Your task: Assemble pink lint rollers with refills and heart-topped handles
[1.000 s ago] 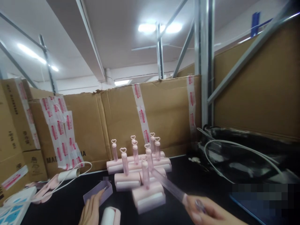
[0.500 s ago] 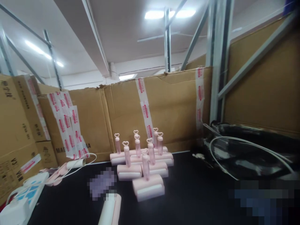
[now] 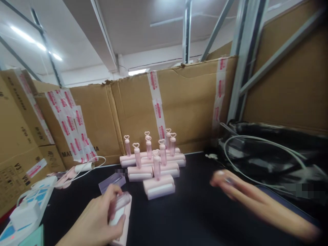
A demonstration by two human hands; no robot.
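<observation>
My left hand (image 3: 102, 215) is at the lower centre-left, its fingers closed round a pink clear handle (image 3: 121, 202). Under that hand lies a pink and white lint roller (image 3: 126, 223) on the black table. My right hand (image 3: 225, 182), blurred by motion, is over the right side of the table, and what its fingers hold, if anything, is unclear. Between the hands, several pink rollers with upright clear handles and heart-shaped tops stand grouped, the nearest one (image 3: 159, 187) in front. A purple translucent box (image 3: 112, 182) lies just beyond my left hand.
Cardboard (image 3: 189, 102) walls the back of the black table (image 3: 194, 212). At left are a power strip (image 3: 46, 191), a white plug (image 3: 24, 215) and another roller (image 3: 84, 166) with a cable. Black plastic (image 3: 263, 153) and a looped white cable (image 3: 256, 136) lie at right.
Both hands have come into clear view, the left over the near roller and the right from the lower right. The camera view has shifted slightly, and the standing rollers look unmoved.
</observation>
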